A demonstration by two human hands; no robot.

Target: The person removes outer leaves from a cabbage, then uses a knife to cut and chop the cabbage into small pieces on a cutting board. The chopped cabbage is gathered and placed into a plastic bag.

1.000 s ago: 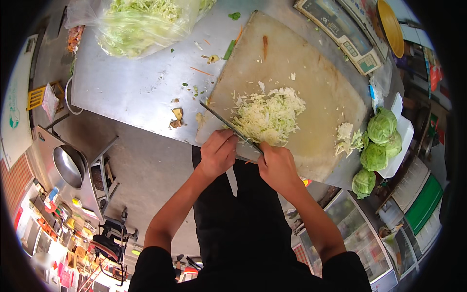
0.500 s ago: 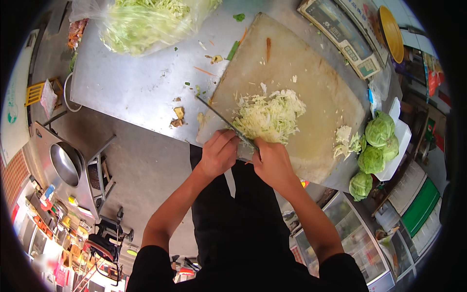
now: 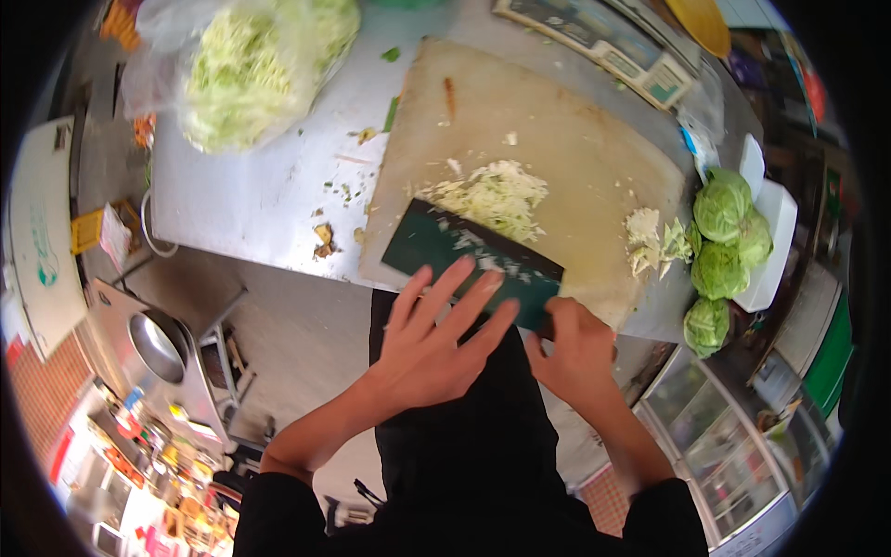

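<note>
A dark cleaver [image 3: 473,265] lies nearly flat over the near edge of the cream cutting board [image 3: 520,111], shreds stuck on its blade. My right hand [image 3: 575,357] is closed round its handle at the right. My left hand [image 3: 436,353] has its fingers spread, their tips over or touching the blade's lower part; contact is hard to tell. Shredded cabbage [image 3: 497,190] forms a pile behind the blade. A smaller heap of cut pieces [image 3: 650,241] sits at the board's right, beside several whole green cabbages [image 3: 719,204].
A plastic bag of shredded cabbage [image 3: 246,79] rests on the steel table [image 3: 232,195]. A scale [image 3: 603,46] stands at the back right, a white foam tray [image 3: 766,251] at the right. A metal bowl [image 3: 160,345] and a glass-topped case [image 3: 715,436] are lower down.
The cleaver has turned from edge-on to flat, broad face up. My left hand has opened, fingers spreading toward the blade; my right hand has moved right and down with it.
</note>
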